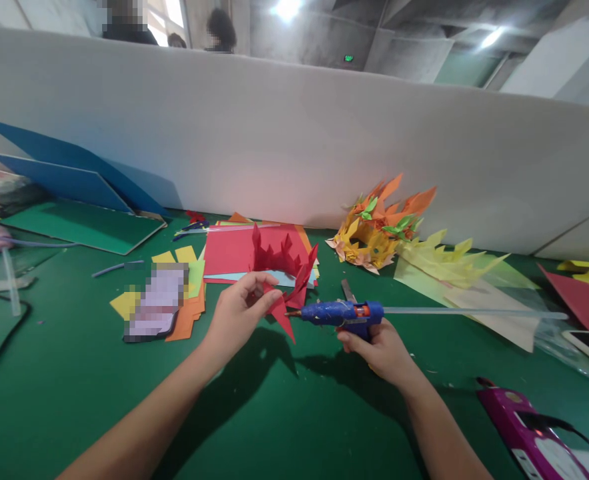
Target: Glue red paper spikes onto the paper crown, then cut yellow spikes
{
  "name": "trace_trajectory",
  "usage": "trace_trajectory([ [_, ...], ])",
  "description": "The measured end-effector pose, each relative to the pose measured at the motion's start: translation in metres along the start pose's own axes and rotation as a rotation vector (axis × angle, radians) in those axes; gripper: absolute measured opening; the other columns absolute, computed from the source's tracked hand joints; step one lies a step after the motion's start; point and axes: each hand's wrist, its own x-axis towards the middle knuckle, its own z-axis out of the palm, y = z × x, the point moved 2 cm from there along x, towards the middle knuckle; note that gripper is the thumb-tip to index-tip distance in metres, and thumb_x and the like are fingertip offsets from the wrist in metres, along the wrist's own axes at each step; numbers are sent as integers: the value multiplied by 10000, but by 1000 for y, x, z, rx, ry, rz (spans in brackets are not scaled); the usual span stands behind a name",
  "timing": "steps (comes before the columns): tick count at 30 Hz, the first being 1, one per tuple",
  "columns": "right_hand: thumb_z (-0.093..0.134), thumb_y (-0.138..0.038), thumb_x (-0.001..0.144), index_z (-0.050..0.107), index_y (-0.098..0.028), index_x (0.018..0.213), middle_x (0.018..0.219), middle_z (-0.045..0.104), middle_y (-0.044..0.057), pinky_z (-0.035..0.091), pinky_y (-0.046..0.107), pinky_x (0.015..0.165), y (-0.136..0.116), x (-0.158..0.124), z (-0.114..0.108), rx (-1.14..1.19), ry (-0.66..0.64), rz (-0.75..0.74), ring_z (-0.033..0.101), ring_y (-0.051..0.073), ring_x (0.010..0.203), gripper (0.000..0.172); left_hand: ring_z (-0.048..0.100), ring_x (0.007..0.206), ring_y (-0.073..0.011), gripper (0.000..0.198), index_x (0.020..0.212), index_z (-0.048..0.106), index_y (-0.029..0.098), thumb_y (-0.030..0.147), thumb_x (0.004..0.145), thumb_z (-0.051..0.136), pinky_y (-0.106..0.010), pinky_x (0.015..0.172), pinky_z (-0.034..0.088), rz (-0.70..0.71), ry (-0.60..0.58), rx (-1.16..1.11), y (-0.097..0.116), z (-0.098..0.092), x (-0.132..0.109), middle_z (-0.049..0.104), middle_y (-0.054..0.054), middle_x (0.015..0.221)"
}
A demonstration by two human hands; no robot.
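Between the thumb and fingers of my left hand (247, 307) is a pointed red paper piece (282, 317), its tip angled down to the right. My right hand (382, 350) grips a blue glue gun (334, 312) by its handle. A long clear glue stick (469, 311) sticks out of the gun's back end. The nozzle is at the red piece, touching or very close to it. Just behind my left hand stands a red paper crown (279, 257) with pointed tips, in front of stacked coloured paper (224, 253).
An orange and yellow paper crown (374, 227) stands at the back, with a yellow spiky strip (449, 260) beside it. To the left lie a phone (157, 300) and paper squares (189, 327). A magenta power strip (529, 427) is at front right. A white partition (284, 133) closes the back.
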Motion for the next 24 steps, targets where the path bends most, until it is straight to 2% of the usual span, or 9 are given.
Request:
trace_trajectory([
  [11, 626, -501, 656, 571, -216, 592, 460, 559, 2, 460, 277, 474, 0, 1, 1, -131, 5, -32, 554, 169, 456, 297, 420, 487, -99, 150, 839, 637, 201, 313, 742, 612, -210, 473, 331, 5, -12, 21, 0, 0, 0, 435, 61, 538],
  [17, 560, -528, 723, 543, -218, 560, 481, 594, 27, 476, 281, 508, 3, 2, -2, -254, -52, -78, 581, 179, 480, 350, 424, 482, -99, 177, 846, 633, 200, 340, 741, 606, -211, 470, 342, -11, -21, 36, 2, 0, 1, 443, 62, 539],
  [24, 553, -520, 726, 531, -222, 531, 477, 595, 24, 472, 270, 496, 2, 2, -3, -259, -73, -90, 575, 169, 473, 357, 448, 494, -102, 224, 864, 634, 201, 386, 742, 606, -214, 483, 353, -12, 6, 24, -3, -2, 2, 453, 62, 539],
])
